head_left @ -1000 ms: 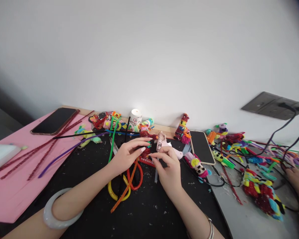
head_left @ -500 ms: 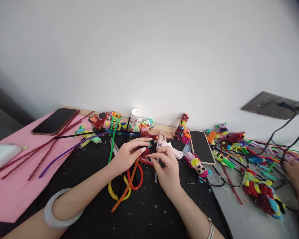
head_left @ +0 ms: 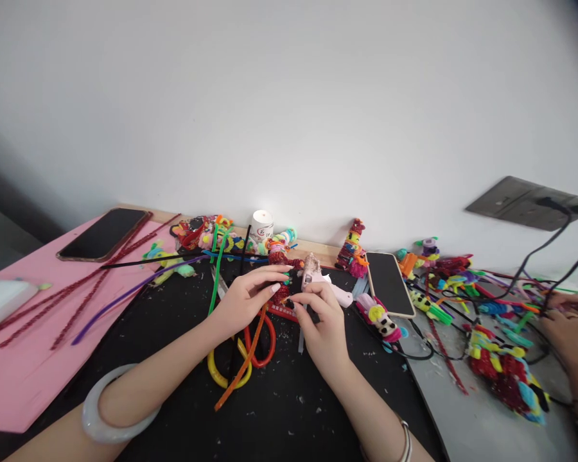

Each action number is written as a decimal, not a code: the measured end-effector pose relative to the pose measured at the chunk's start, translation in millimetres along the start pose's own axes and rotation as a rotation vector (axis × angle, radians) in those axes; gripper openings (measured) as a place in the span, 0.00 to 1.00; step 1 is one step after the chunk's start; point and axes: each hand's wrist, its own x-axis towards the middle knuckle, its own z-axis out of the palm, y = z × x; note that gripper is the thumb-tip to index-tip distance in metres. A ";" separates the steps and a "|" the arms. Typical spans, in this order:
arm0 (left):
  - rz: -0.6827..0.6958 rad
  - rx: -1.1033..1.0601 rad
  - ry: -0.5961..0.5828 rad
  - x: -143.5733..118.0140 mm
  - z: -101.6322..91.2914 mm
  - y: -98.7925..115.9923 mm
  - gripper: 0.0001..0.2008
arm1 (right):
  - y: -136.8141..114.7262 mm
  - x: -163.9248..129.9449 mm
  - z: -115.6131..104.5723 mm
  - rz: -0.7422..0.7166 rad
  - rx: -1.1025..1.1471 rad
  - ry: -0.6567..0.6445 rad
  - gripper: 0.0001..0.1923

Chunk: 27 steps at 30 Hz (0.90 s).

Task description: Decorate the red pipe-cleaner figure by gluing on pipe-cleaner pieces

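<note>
The left hand (head_left: 243,298) has its thumb and fingers around the red fuzzy doll (head_left: 278,258), which is between the two hands. The right hand (head_left: 324,324) pinches a tiny bit (head_left: 289,304) close by the doll, too small to tell what. A pink glue gun (head_left: 312,277) lies just right of the doll, a paper cup (head_left: 262,224) stands behind it, and scissors (head_left: 272,343) lie in front of it

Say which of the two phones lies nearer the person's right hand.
The phone with the pale rim, in the right half of the picture. The dark-rimmed phone lies far left on the pink sheet, much farther from the right hand.
</note>
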 end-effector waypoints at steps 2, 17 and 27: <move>0.002 0.002 -0.002 -0.2 0.0 -0.6 0.11 | 1.1 -0.4 0.6 -0.001 0.001 -0.012 0.09; -0.013 0.000 -0.005 0.1 -0.1 -1.6 0.11 | -0.1 0.0 0.7 -0.028 -0.013 -0.066 0.08; -0.033 -0.127 0.072 0.7 0.3 2.3 0.09 | -1.2 -0.9 -1.8 -0.081 -0.063 0.042 0.07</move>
